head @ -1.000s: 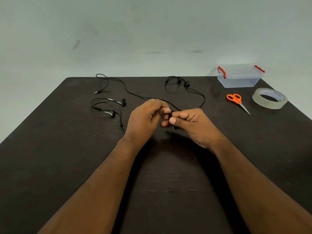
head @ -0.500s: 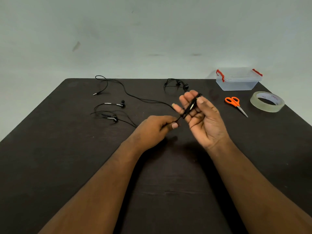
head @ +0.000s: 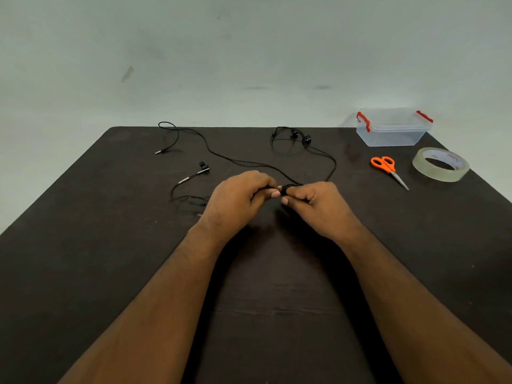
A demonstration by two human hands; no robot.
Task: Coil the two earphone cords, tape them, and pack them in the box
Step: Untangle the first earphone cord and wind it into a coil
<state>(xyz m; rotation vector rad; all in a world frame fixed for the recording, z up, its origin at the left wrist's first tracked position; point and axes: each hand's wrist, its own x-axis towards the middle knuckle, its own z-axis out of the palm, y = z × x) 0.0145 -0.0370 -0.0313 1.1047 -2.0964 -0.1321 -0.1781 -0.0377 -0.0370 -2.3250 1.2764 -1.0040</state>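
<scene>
So the dark table (head: 83,273) filled most of the frame. Up in the upper right sat a clear box (head: 392,131) with red clips, orange scissors (head: 388,169) and a tape roll (head: 440,163) just below it. Two black earphone cords (head: 235,160) sprawled across the upper middle and left

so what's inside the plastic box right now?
The clear box with red latches looks empty through its walls, lid on. Its floor isn't fully visible. Both earphone cords lie on the table.
</scene>
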